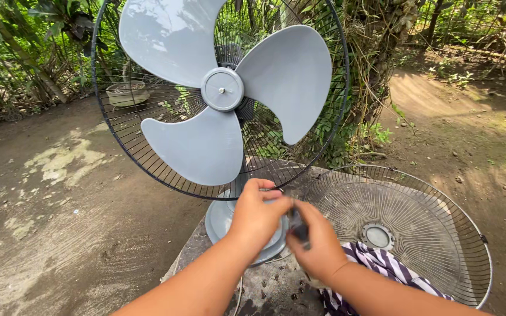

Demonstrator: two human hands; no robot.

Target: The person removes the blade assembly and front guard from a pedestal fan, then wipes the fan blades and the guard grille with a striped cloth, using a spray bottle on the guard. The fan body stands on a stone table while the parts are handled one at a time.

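A grey three-blade fan (221, 90) stands upright on a stone slab (265, 287), its rear black wire guard (335, 117) still around the blades. My left hand (257, 215) and my right hand (318, 246) meet in front of the fan's grey base (218, 219). Both close on a small dark object (297, 225) held between them; blur hides what it is. The removed front wire guard (440, 228) lies flat to the right, next to my right forearm.
A striped black-and-white cloth (382, 266) lies on the slab under my right arm and partly over the front guard. Bare dirt ground (60, 205) surrounds the slab. Trees and thick greenery (24, 52) stand behind the fan.
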